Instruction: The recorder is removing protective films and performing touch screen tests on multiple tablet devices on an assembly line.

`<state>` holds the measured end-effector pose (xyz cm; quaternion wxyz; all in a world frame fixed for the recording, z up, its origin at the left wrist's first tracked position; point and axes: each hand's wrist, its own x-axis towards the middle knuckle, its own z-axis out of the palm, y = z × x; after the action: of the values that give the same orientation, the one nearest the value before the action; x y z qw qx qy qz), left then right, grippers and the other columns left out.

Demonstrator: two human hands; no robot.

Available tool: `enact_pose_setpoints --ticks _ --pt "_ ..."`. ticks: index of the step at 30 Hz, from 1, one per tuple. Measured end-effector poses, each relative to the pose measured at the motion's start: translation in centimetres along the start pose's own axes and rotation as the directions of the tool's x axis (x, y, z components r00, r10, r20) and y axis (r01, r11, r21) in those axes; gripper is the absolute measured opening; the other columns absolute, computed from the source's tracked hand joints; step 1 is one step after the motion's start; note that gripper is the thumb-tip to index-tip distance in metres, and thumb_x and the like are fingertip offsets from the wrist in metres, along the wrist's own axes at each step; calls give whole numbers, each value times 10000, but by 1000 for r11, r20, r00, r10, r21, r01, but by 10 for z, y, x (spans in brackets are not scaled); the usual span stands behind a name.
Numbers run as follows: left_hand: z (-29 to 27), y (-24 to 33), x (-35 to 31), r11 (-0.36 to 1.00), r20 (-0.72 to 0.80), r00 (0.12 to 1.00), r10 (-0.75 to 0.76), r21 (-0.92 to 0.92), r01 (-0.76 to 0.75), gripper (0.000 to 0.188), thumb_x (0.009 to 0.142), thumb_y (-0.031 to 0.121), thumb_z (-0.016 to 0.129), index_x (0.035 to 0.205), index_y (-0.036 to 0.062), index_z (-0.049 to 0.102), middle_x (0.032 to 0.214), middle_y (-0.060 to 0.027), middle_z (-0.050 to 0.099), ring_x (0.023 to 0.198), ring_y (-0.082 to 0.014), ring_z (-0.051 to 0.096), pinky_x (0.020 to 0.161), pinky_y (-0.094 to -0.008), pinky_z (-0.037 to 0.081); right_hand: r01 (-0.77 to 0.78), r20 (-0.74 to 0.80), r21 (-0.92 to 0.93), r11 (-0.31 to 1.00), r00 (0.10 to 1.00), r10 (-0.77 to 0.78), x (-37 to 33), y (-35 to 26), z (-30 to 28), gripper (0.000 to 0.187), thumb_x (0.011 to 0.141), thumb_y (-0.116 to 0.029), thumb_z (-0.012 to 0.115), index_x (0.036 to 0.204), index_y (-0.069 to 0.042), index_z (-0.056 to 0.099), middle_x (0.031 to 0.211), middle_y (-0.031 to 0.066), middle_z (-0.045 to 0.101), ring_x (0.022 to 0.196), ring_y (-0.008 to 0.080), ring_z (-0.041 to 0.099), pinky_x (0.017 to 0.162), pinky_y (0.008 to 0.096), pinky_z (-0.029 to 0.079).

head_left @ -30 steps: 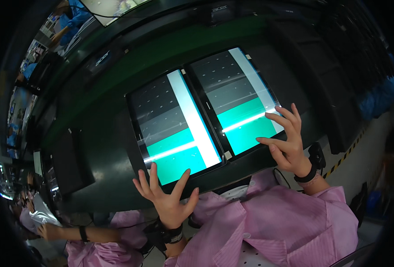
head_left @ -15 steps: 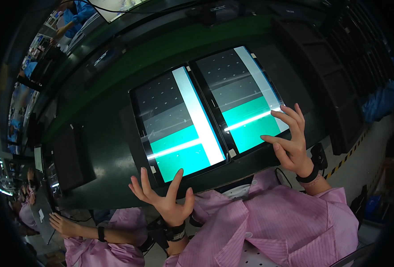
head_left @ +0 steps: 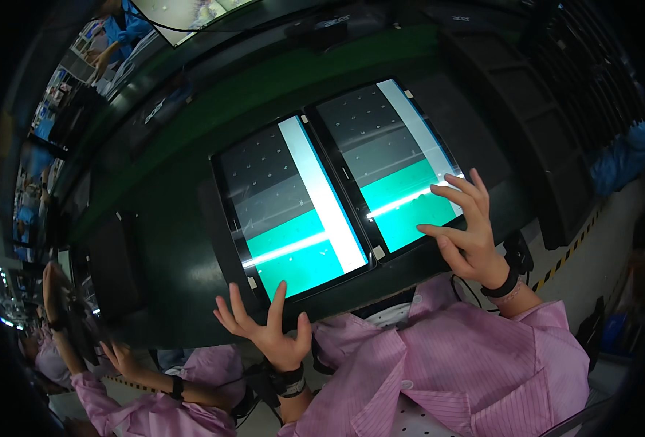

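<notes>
Two dark glossy panels lie side by side on a green-black work surface, each reflecting teal and white bands. My left hand (head_left: 268, 331) is spread, fingers apart, at the near edge of the left panel (head_left: 289, 204), fingertips touching or just short of its frame. My right hand (head_left: 468, 233) hovers with fingers apart over the near right corner of the right panel (head_left: 384, 156), fingertips at its edge. Neither hand holds anything. Both wrists wear dark bands, and pink striped sleeves cover my arms.
Another person in a pink striped sleeve (head_left: 129, 404) works at the lower left, a hand (head_left: 122, 357) near the bench edge. Dark trays (head_left: 548, 124) stand to the right. A yellow-black floor stripe (head_left: 570, 255) runs at the right. More workers are far left.
The view has shifted slightly, so the panels sit a little lower and more to the right. My left hand has reached closer to the left panel's edge. My right hand stays at the right panel's corner.
</notes>
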<state>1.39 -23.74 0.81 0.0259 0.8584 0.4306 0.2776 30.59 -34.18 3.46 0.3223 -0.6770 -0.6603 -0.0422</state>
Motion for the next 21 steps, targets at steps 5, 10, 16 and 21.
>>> enact_pose_setpoints --ticks 5,10,16,21 --pt "1 8 7 995 95 994 60 72 -67 421 651 352 632 1062 267 653 1394 -213 240 1313 -429 65 1026 -609 20 -20 -12 13 1000 1000 20 1 0 0 215 748 -126 520 851 -130 709 1199 152 498 1201 316 390 1048 553 128" --pt "0 7 8 991 83 993 81 98 -89 464 724 368 580 1145 174 590 1418 -204 213 1324 -419 73 1042 -583 45 18 -11 55 998 1000 -18 4 -3 4 235 738 -110 515 887 -122 696 1159 158 520 1183 318 408 1043 546 157" --pt "-2 -3 -6 998 -100 994 -51 -30 49 450 714 381 560 1106 165 608 1376 -230 269 1302 -441 121 1014 -616 97 -20 -46 49 999 999 22 6 4 -5 231 742 -118 519 889 -112 697 1165 163 516 1175 324 417 1036 535 180" --pt "-4 1 -3 998 -82 995 -57 -22 56 438 785 369 518 1134 113 581 1392 -214 269 1318 -408 129 1030 -552 139 -51 -86 35 998 995 54 11 7 -9 239 760 -114 497 890 -93 697 1163 167 515 1175 329 413 1034 522 188"
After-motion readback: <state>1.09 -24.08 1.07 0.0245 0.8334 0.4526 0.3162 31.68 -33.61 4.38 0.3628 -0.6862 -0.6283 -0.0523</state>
